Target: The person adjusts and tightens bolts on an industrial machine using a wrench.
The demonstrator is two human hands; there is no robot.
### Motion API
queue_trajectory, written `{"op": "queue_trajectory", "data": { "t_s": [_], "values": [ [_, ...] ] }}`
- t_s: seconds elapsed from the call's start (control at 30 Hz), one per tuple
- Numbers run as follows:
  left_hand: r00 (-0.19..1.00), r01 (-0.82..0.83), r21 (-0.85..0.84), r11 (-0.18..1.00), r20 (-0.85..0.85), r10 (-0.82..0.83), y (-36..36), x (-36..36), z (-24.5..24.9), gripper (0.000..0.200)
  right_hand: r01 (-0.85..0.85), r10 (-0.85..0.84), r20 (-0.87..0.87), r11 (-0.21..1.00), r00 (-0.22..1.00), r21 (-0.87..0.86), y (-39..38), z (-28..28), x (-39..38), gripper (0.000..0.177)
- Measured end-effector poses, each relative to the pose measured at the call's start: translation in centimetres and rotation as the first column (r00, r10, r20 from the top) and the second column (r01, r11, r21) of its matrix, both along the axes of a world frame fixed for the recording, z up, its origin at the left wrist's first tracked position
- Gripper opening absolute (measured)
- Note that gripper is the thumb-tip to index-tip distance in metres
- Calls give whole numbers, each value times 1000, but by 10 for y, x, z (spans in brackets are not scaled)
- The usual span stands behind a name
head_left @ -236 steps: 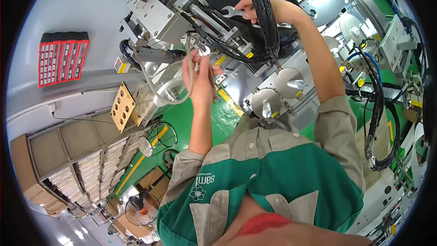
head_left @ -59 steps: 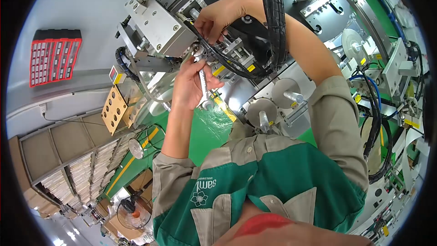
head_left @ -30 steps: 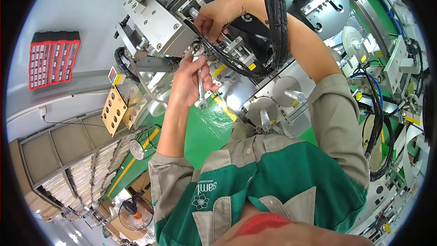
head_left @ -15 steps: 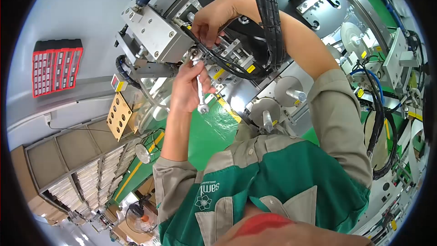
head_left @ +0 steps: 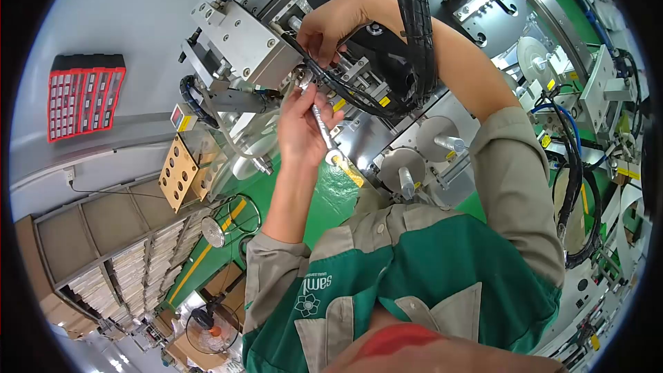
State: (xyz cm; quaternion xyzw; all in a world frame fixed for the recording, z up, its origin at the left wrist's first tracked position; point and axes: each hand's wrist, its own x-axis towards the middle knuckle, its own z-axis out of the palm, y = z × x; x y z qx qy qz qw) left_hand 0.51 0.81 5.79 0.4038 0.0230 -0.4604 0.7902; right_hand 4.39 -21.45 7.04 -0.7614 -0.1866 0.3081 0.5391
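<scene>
My left hand [head_left: 298,130] is closed around a silver combination wrench [head_left: 322,126]. The wrench's upper end meets the machine beside a metal block [head_left: 250,47], close under a black cable [head_left: 311,62]; the fastener there is too small to make out. Its lower ring end [head_left: 334,157] points down and to the right. My right hand [head_left: 331,27] reaches over from the right, behind a thick black cable bundle [head_left: 416,34]. Its fingers are curled down at the mechanism just above the wrench, and what they grip is hidden.
Round discs with metal spindles [head_left: 404,171] stand on the machine plate below right of my hands. A perforated tan board [head_left: 178,173] is at the left. A red parts organizer [head_left: 86,100] hangs on the wall. Shelving [head_left: 103,224] lies at lower left.
The wrench has swung so its lower end sits further right, and my left hand has shifted right with it. My right hand stays in place at the mechanism; the view has moved slightly.
</scene>
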Motion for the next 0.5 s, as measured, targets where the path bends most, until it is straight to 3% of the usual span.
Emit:
{"op": "queue_trajectory", "data": {
  "t_s": [0.5],
  "values": [
    [994,93,90,992,47,-97,5,8,8,12,-27,26,-28,999,999,-42,-1,4,2,32]
  ]
}}
